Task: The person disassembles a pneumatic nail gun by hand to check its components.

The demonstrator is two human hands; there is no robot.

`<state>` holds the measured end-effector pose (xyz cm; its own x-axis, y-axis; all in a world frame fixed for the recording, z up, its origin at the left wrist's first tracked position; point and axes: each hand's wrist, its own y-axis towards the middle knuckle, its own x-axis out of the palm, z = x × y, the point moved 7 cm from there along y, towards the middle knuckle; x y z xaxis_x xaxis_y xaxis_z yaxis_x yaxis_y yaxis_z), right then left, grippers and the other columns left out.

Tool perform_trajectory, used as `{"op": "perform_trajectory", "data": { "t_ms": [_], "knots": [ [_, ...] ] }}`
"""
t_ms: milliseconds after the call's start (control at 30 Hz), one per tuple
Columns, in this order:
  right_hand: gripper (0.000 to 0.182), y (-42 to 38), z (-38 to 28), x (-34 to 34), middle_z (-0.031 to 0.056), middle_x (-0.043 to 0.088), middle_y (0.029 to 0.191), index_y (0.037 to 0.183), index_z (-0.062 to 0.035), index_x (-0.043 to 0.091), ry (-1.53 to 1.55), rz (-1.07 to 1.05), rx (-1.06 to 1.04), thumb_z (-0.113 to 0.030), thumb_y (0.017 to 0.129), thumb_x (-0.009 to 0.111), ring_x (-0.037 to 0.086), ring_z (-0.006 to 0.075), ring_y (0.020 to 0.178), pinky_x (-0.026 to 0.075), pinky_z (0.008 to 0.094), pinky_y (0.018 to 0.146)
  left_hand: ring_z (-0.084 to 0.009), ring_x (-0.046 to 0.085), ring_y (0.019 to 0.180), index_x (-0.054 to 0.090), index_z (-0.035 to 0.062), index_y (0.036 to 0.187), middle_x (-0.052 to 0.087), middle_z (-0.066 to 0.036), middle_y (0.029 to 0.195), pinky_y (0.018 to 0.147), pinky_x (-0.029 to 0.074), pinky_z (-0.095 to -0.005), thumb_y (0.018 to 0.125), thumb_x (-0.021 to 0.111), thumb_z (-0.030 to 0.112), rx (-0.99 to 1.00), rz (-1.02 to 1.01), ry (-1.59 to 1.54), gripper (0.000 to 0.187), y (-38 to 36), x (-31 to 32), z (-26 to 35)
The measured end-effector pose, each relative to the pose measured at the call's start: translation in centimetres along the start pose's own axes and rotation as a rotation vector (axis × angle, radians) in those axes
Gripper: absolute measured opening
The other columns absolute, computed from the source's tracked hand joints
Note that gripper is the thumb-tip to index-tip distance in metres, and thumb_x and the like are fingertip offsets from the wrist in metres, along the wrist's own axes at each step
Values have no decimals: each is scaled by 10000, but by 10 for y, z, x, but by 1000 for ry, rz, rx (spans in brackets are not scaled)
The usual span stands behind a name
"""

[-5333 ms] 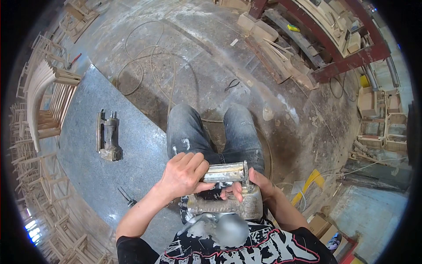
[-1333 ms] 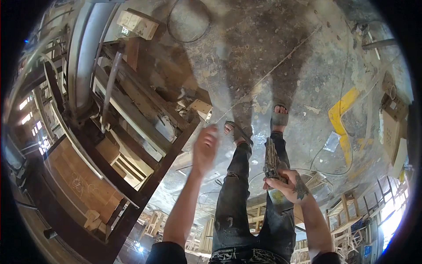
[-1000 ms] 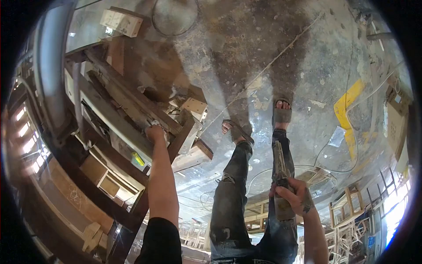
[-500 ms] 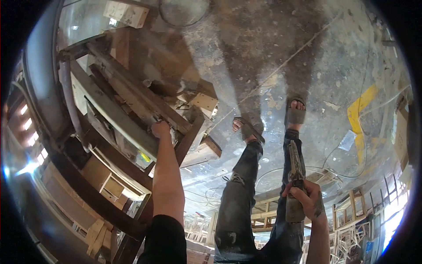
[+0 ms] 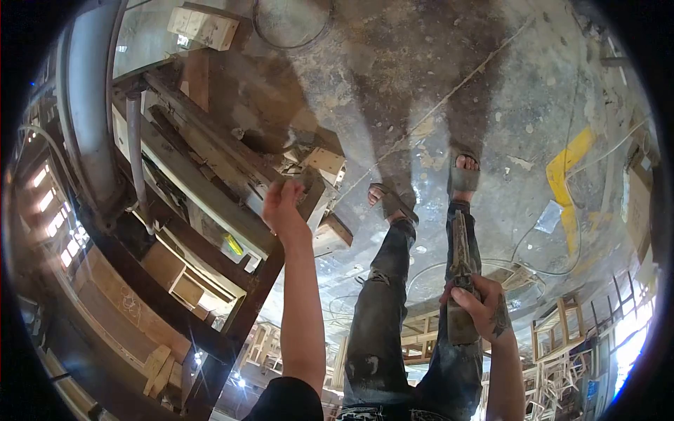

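My left hand (image 5: 282, 203) is raised over the end of the wooden beams of the workbench frame (image 5: 210, 158), fingers somewhat blurred and partly curled; whether anything is in them I cannot make out. In my right hand (image 5: 481, 305), over my right thigh, is a worn tool (image 5: 460, 245) with a long narrow front pointing away from me and a wide body below the grip. A yellow-green object (image 5: 234, 245) lies on the bench frame below my left hand.
Wood blocks (image 5: 324, 163) lie on the floor beyond the frame. A large grey pipe (image 5: 88, 98) runs at the left. Yellow floor marking (image 5: 562, 175), a cable (image 5: 562, 272) and a pale sheet (image 5: 549, 217) are at the right. Wooden frames (image 5: 558, 326) stand lower right.
My left hand has lifted off the beams and shifted slightly right and toward me. The tool in my right hand has moved slightly left. The view has shifted a little.
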<state>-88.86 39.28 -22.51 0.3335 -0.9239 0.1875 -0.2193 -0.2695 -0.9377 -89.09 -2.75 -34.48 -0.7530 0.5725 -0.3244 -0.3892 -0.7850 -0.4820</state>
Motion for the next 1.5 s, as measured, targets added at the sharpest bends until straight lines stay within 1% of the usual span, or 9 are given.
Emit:
{"op": "perform_trajectory", "data": {
  "t_ms": [133, 400, 633, 800, 867, 1000, 1200, 1400, 1500],
  "knots": [
    [261, -7, -2, -4, 89, 757, 938, 1030, 25, 726, 37, -4, -9, -222, 985, 654, 712, 172, 917, 557, 338, 883, -191, 697, 927, 656, -34, 1142, 715, -109, 1036, 902, 582, -342, 975, 685, -35, 3, -125, 49, 169, -84, 37, 51],
    [266, -30, -9, -9, 110, 750, 963, 1094, 55, 696, 114, -35, -65, -201, 1024, 672, 712, 175, 949, 564, 334, 900, -205, 675, 889, 675, -47, 1088, 697, -125, 1011, 850, 556, -362, 951, 684, -49, -57, -361, -7, 137, -193, 65, 105],
    [350, -62, -43, -18, 138, 766, 881, 1010, 27, 731, -37, 45, -148, -321, 977, 729, 723, 171, 822, 545, 328, 776, -202, 640, 845, 687, -28, 1001, 671, -120, 983, 748, 532, -344, 915, 747, 3, -210, -631, -76, 110, -284, 100, 138],
    [358, -98, -83, -27, 186, 672, 736, 947, 45, 682, -265, 245, -337, -299, 916, 778, 677, 267, 659, 503, 386, 643, -145, 620, 926, 711, -32, 1023, 633, -71, 1026, 819, 506, -274, 901, 751, -88, -174, -788, -42, 140, -327, 115, 143],
    [352, -104, -82, -25, 187, 672, 733, 956, 50, 681, -274, 241, -445, -286, 906, 774, 680, 289, 661, 504, 395, 643, -145, 620, 915, 720, -26, 1012, 637, -70, 1025, 812, 506, -275, 900, 759, -74, -67, -781, 86, 127, -333, 116, 148],
    [340, -111, -80, -26, 198, 678, 744, 974, 54, 678, -287, 200, -286, -264, 888, 762, 688, 329, 677, 511, 406, 650, -154, 625, 886, 739, -7, 993, 647, -70, 1000, 790, 509, -283, 887, 782, -46, 144, -735, 280, 120, -344, 118, 164],
    [322, -122, -73, -27, 215, 686, 754, 983, 50, 686, -263, 209, -298, -247, 888, 765, 692, 348, 681, 515, 419, 643, -186, 638, 856, 748, 11, 984, 657, -80, 956, 753, 512, -289, 841, 792, -49, 263, -702, 427, 162, -357, 111, 178],
    [259, -129, -71, -23, 202, 693, 776, 972, 32, 683, -293, 261, -451, -189, 877, 782, 713, 343, 711, 526, 427, 651, -152, 588, 834, 729, -13, 995, 638, -69, 963, 757, 480, -277, 827, 734, -126, 350, -681, 475, 202, -367, 109, 184],
    [250, -140, -71, -19, 190, 684, 767, 963, 14, 668, -449, 356, -718, -188, 864, 777, 717, 357, 740, 520, 443, 676, -201, 638, 848, 747, 25, 982, 655, -93, 961, 743, 519, -304, 821, 767, -87, 361, -665, 549, 197, -369, 109, 178]
  ]
}}
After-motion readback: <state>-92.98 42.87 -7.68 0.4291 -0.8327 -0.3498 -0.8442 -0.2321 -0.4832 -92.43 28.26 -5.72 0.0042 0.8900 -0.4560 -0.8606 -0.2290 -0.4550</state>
